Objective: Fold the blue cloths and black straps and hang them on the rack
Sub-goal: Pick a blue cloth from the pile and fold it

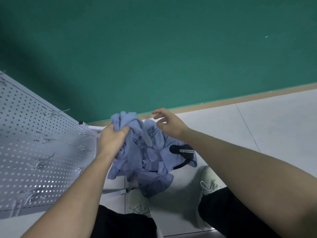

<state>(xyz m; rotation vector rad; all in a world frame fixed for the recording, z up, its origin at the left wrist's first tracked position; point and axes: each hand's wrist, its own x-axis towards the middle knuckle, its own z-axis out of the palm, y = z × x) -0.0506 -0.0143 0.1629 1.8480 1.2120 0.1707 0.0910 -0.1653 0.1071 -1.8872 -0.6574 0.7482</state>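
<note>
My left hand [112,138] grips a bunched blue cloth [126,122] and holds it up above a heap of blue cloths [151,162] on the floor. A black strap with white stripes [182,150] lies in the heap on its right side. My right hand [169,123] hovers over the heap with its fingers spread and relaxed, holding nothing. The white pegboard rack [34,134] with metal hooks stands at the left, close beside my left hand.
A green wall [154,48] with a tan baseboard [240,100] rises behind the heap. White floor tiles [257,131] stretch to the right. My two pale shoes [139,201] stand just below the heap. The rack's white foot bar [115,192] lies by the left shoe.
</note>
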